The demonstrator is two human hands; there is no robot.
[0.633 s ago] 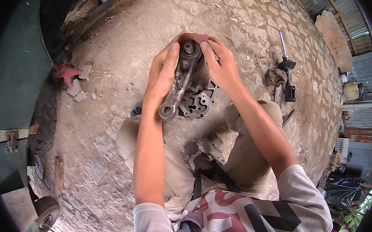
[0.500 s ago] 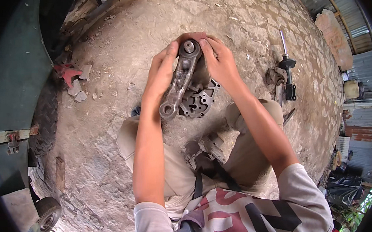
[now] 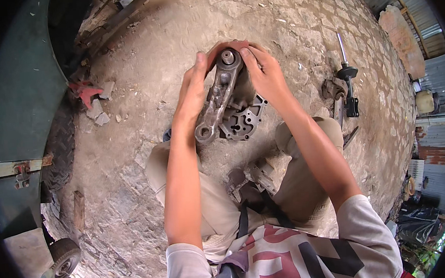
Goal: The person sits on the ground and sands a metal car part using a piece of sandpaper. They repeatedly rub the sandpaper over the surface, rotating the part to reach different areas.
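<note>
Looks like the left hand [image 3: 191, 92] and right hand [image 3: 266, 75] both have fingers gripping that reddish strip [image 3: 238, 44], probably so it curves around the metal arm [image 3: 219, 95] at its 1 o'clock end.

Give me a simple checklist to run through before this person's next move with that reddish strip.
1. Reddish strip bent around the metal arm's far end: ok.
2. Right fingers holding the strip: ok, thumb over its end.
3. Left fingers gripping the strip: cannot tell, contact partly hidden.
4. Stud uncovered: ok.
5. Metal arm firmly supported: cannot tell, underside hidden.
6. Shock absorber clear of the work: ok, off to the right.
</note>
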